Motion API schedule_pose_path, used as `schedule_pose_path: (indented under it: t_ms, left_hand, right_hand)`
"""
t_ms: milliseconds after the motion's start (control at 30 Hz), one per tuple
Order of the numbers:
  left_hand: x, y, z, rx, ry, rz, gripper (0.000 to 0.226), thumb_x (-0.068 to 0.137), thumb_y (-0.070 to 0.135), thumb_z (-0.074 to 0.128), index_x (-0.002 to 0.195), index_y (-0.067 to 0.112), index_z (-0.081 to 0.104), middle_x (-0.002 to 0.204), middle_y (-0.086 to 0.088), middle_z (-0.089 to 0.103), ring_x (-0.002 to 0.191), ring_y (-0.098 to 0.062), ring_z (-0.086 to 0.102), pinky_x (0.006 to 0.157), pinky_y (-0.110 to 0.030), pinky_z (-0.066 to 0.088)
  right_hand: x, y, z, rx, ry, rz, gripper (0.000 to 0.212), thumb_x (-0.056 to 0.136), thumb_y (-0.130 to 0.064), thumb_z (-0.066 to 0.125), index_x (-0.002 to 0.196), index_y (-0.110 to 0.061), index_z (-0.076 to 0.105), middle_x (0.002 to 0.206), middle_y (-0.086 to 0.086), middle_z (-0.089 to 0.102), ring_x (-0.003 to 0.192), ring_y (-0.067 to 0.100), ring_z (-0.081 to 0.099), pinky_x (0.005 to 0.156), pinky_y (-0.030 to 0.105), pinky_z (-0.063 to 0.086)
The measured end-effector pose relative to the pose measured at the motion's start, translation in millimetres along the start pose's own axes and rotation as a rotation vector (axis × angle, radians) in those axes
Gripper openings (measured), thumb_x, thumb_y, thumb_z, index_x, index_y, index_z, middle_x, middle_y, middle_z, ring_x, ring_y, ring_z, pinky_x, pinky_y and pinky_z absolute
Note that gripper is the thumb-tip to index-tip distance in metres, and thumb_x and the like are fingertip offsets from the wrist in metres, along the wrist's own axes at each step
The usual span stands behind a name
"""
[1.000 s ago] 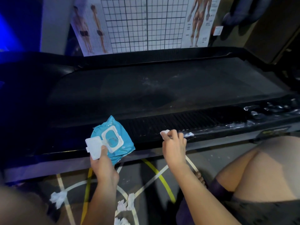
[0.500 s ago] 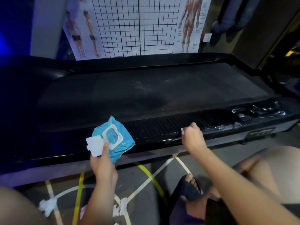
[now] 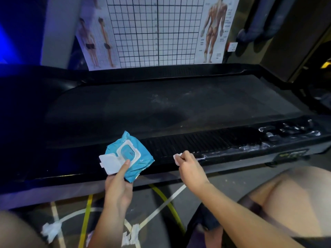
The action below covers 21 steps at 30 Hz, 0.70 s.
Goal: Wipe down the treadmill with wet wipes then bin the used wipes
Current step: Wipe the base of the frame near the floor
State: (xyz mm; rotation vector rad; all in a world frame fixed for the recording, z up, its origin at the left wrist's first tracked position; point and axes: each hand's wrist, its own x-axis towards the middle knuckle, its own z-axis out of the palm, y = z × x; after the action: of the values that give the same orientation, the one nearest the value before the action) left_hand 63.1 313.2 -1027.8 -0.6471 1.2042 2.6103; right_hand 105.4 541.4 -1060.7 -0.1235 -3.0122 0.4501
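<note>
Head view.

— Where is the wipe?

— The small white wet wipe (image 3: 177, 158) is bunched in the right hand (image 3: 190, 167). That grip pinches it between thumb and fingertips and presses it on the near edge of the long black treadmill (image 3: 161, 108), around six o'clock in the frame.

— And the other hand?

— The left hand (image 3: 117, 185) is at the right hand's nine o'clock. Its grip is wrapped round the blue soft-plastic wipes packet (image 3: 138, 156), with the thumb by the open white flip lid (image 3: 109, 162). I cannot tell whether the packet touches the rail.

— How should the stroke go?

— The shiny wet streak (image 3: 232, 149) toward three o'clock looks like ground already covered, so I'd work toward nine o'clock. Spread the wipe flat under more fingers, because a fingertip pinch cleans only a thin line. The ribbed black strip (image 3: 197, 142) at the hand's twelve o'clock probably traps dirt, so rub along the grooves, not across them.

— Anything to watch?

— The packet sits in that path and should be lifted clear. The dusty grey belt (image 3: 170, 102) at twelve o'clock looks untouched. Crumpled white used wipes (image 3: 51, 230) lie on the grey line-marked floor (image 3: 157, 203) at seven o'clock. No bin shows.
</note>
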Motion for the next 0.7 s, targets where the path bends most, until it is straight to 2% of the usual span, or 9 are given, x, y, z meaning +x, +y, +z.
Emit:
schedule_pose_path:
  t_ms: [67, 133, 167, 233, 333, 400, 467, 600, 700]
  left_hand:
    - [0.1, -2.8, 3.1, -0.002, -0.017, -0.027, 0.033, 0.095, -0.001, 0.065, 0.126, 0.012, 0.067, 0.120, -0.005, 0.076, 0.109, -0.021, 0.074, 0.088, -0.034, 0.061]
    - [0.9, -3.3, 3.9, -0.015, -0.023, -0.050, 0.036, 0.096, 0.001, 0.065, 0.130, 0.011, 0.066, 0.121, -0.006, 0.076, 0.108, -0.022, 0.075, 0.086, -0.032, 0.062]
    - [1.3, -3.6, 4.1, -0.021, -0.024, -0.058, 0.036, 0.096, 0.001, 0.065, 0.130, 0.012, 0.066, 0.121, -0.006, 0.076, 0.107, -0.022, 0.075, 0.086, -0.033, 0.062]
    - [1.7, -5.7, 3.9, -0.037, -0.010, -0.078, 0.031, 0.097, 0.003, 0.064, 0.125, 0.015, 0.068, 0.119, -0.004, 0.077, 0.107, -0.022, 0.075, 0.088, -0.035, 0.062]
    - [0.3, -6.7, 5.1, -0.095, -0.002, -0.118, 0.026, 0.100, 0.007, 0.061, 0.121, 0.020, 0.069, 0.118, -0.002, 0.077, 0.115, -0.023, 0.071, 0.103, -0.040, 0.054]
    - [-1.4, -7.4, 6.2, -0.119, 0.004, -0.122, 0.025, 0.102, 0.009, 0.058, 0.122, 0.022, 0.068, 0.119, -0.001, 0.077, 0.117, -0.022, 0.069, 0.109, -0.041, 0.049]
    - [-2.3, -7.6, 6.8, -0.124, 0.004, -0.117, 0.029, 0.103, 0.010, 0.058, 0.128, 0.021, 0.066, 0.124, -0.002, 0.075, 0.119, -0.022, 0.069, 0.112, -0.043, 0.048]
    - [-3.4, -6.3, 7.2, -0.129, 0.006, -0.109, 0.034, 0.103, 0.012, 0.059, 0.136, 0.021, 0.063, 0.126, -0.002, 0.074, 0.120, -0.022, 0.069, 0.110, -0.043, 0.049]
    - [-3.1, -7.3, 7.0, -0.121, 0.010, -0.112, 0.034, 0.103, 0.012, 0.059, 0.136, 0.021, 0.063, 0.125, -0.001, 0.075, 0.119, -0.022, 0.069, 0.106, -0.043, 0.051]
  right_hand:
    - [-5.6, 4.4, -2.2, -0.089, 0.003, 0.058, 0.042, 0.072, 0.010, 0.068, 0.109, -0.010, 0.062, 0.100, 0.006, 0.051, 0.089, 0.025, 0.054, 0.065, 0.029, 0.041]
    - [-8.4, 8.4, -6.0, -0.171, 0.047, 0.130, 0.050, 0.052, 0.006, 0.083, 0.096, -0.010, 0.068, 0.089, 0.005, 0.054, 0.077, 0.022, 0.056, 0.058, 0.027, 0.042]
    - [-9.4, 11.3, -9.5, -0.198, 0.064, 0.169, 0.049, 0.046, 0.007, 0.084, 0.089, -0.011, 0.068, 0.085, 0.004, 0.055, 0.074, 0.022, 0.056, 0.058, 0.027, 0.042]
    - [-11.7, 19.2, -19.4, -0.206, 0.062, 0.236, 0.041, 0.055, 0.007, 0.080, 0.091, -0.010, 0.067, 0.091, 0.006, 0.056, 0.081, 0.024, 0.058, 0.062, 0.028, 0.040]
    - [-11.9, 35.7, -28.9, -0.193, 0.058, 0.279, 0.033, 0.082, 0.002, 0.062, 0.113, -0.010, 0.062, 0.113, 0.008, 0.054, 0.106, 0.027, 0.054, 0.074, 0.029, 0.037]
    - [-10.9, 38.7, -32.4, -0.166, 0.067, 0.329, 0.028, 0.088, 0.000, 0.054, 0.112, -0.011, 0.063, 0.114, 0.007, 0.051, 0.110, 0.027, 0.051, 0.076, 0.031, 0.043]
    - [-8.4, 38.9, -32.7, -0.094, 0.087, 0.331, 0.024, 0.089, -0.001, 0.053, 0.107, -0.010, 0.066, 0.107, 0.007, 0.050, 0.107, 0.029, 0.051, 0.071, 0.038, 0.049]
    - [-4.6, 27.5, -19.1, 0.045, 0.149, 0.117, 0.027, 0.090, -0.005, 0.064, 0.116, -0.007, 0.071, 0.097, 0.005, 0.053, 0.094, 0.028, 0.056, 0.058, 0.042, 0.054]
    - [-8.1, 14.7, -6.7, 0.065, 0.094, -0.051, 0.030, 0.093, -0.004, 0.060, 0.122, -0.006, 0.068, 0.102, 0.005, 0.054, 0.097, 0.025, 0.057, 0.065, 0.043, 0.057]
